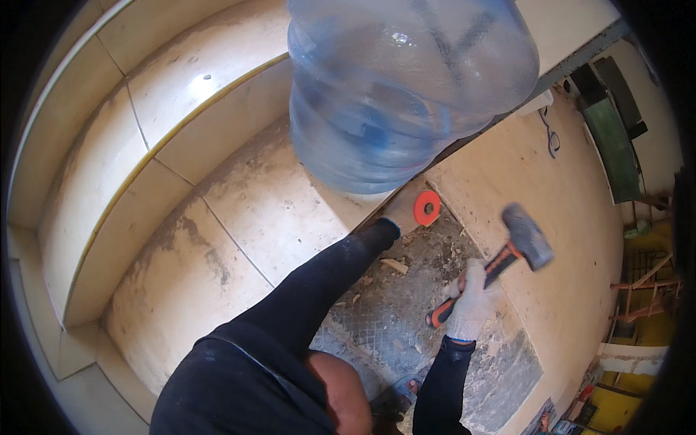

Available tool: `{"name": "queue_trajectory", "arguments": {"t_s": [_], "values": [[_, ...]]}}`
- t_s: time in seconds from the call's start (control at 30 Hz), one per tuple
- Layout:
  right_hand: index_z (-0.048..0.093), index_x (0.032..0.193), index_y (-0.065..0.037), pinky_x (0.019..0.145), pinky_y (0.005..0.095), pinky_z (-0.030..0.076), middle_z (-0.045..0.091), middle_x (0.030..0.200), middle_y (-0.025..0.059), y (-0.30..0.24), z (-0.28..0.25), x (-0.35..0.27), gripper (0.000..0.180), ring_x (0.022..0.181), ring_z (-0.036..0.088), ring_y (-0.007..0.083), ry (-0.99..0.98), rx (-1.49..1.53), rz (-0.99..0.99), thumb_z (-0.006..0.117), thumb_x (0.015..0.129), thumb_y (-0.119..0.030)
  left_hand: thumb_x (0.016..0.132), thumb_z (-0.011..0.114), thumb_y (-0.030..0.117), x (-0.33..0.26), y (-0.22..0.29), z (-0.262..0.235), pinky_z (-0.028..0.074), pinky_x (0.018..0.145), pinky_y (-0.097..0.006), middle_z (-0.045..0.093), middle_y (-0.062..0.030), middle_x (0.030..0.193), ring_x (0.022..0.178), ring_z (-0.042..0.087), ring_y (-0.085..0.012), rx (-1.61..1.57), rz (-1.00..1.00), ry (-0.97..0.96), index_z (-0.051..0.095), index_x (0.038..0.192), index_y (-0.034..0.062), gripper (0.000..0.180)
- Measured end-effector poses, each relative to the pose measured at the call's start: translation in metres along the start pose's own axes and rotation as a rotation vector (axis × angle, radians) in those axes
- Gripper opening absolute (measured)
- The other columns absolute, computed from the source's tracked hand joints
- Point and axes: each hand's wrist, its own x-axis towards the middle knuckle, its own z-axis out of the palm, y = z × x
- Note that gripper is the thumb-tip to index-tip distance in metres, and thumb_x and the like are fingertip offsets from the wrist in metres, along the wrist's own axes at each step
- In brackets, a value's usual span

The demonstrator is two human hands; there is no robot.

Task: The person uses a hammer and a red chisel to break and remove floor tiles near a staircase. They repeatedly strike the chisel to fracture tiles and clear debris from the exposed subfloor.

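Note:
My right hand (470, 304), in a pale work glove, is closed round the black and orange handle of a club hammer (529, 238). The grey, blurred hammer head is raised to the right of the broken patch. My left hand (403, 209), also gloved, is closed just below the round orange hand guard of a chisel (427, 208). Only the guard and the chisel's top end show; its blade is hidden underneath. Below both hands lies a rough patch of bare mortar (384, 315) with tile chips (394, 266) on it.
A large clear blue water bottle (406, 94) stands close beyond my left hand. Tiled steps (170, 163) curve along the left. Dusty beige tiles (573, 217) border the patch on the right. A green panel (610, 148) and yellow items (623, 399) are at the far right.

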Motion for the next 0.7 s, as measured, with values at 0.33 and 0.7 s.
{"name": "queue_trajectory", "arguments": {"t_s": [0.33, 0.7], "values": [[0.068, 0.096, -0.001, 0.048, 0.0339, 0.052, 0.061, 0.075, 0.0046, 0.067, 0.032, 0.017, 0.033, 0.06, 0.06, 0.0147, -0.236, -0.458, 0.25, 0.075, 0.101, -0.033, 0.089, 0.08, 0.021, 0.009, 0.028, -0.02, 0.054, 0.095, -0.052, 0.072, -0.0209, 0.112, 0.111, 0.068, -0.0437, 0.221, 0.091, -0.296, 0.075, 0.107, 0.0075, 0.023], [0.057, 0.09, -0.014, 0.046, 0.0335, 0.044, 0.047, 0.065, -0.0018, -0.064, 0.016, -0.005, 0.032, 0.049, 0.047, 0.0122, 0.03, 0.087, 0.003, 0.069, 0.11, -0.036, 0.091, 0.075, 0.016, 0.019, 0.014, -0.001, 0.052, 0.096, -0.051, 0.07, -0.0213, 0.107, 0.109, 0.067, -0.0423, 0.226, 0.243, -0.028, 0.07, 0.098, 0.0034, 0.016]]}}
